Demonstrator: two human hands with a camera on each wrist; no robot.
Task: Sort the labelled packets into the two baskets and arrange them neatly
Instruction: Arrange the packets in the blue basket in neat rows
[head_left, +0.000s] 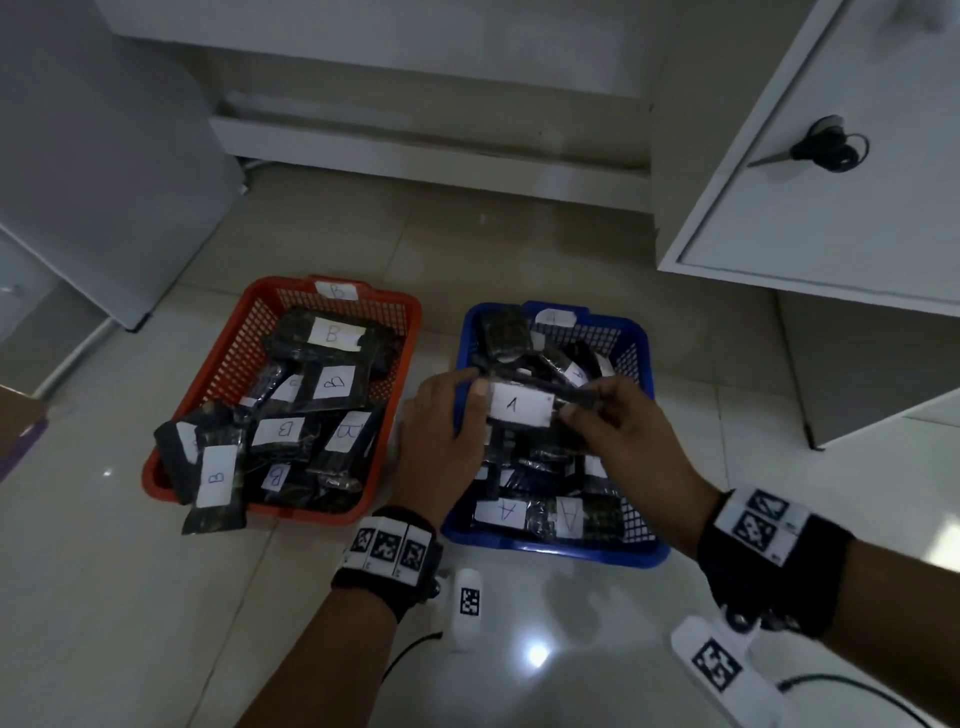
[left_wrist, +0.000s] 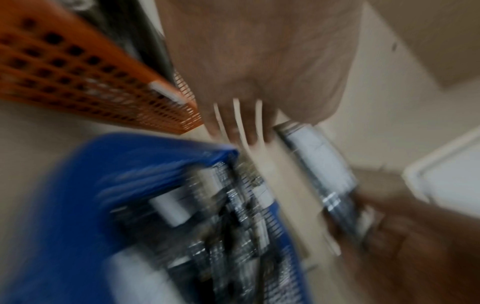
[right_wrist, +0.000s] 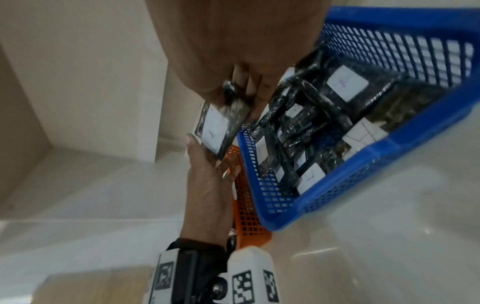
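Holding one dark packet (head_left: 519, 404) w/ a white "A" label above the blue basket (head_left: 641, 551), both hands share the grip: left hand (head_left: 441, 441) pinches its left end, thumb on top, and right hand (head_left: 618, 421) pinches the right end w/ curled fingers. 2 baskets sit side by side on the tiled floor (head_left: 130, 597), nearly touching: orange basket (head_left: 228, 364) on the left, tagged "B", blue one on the right w/ an "A" tag on its far rim. Orange basket holds a loose heap of dark packets, approx 7 "B" labels (head_left: 332, 333) readable; 1 packet (head_left: 215, 480) hangs over its near-left rim onto the floor. Blue basket's pile is jumbled too, 2 "A" labels (head_left: 506, 512) clear at the near edge, the rest partly hidden by the hands. 1 pair of scissors (head_left: 826, 148) lies on the white surface (head_left: 831, 234) at the far right. Left wrist view too blurred for detail.
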